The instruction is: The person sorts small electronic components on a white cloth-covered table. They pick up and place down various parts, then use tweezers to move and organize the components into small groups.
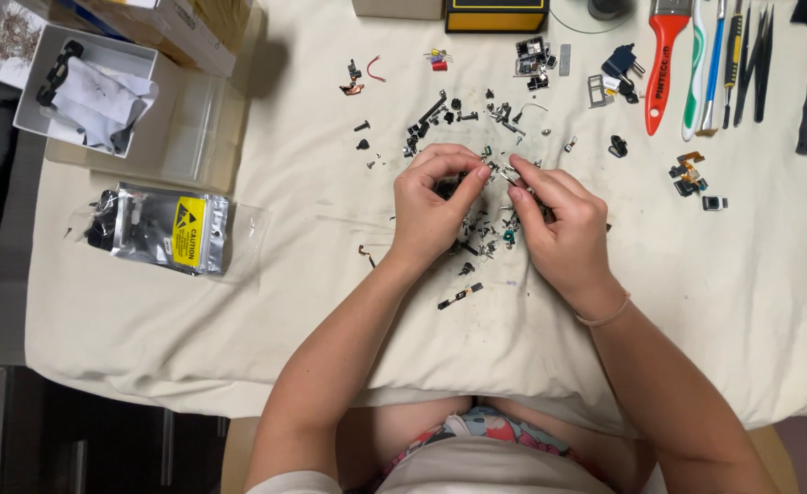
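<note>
Both pinched shut on one tiny metal part [504,172] between left hand [432,206] and right hand [561,224], above scattered parts [476,119].

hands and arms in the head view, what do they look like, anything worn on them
Both forearms are bare, with no long sleeves or gloves. The left hand wears nothing visible. The right hand has a thin, pale band around its wrist. No rings or watch show.
</note>
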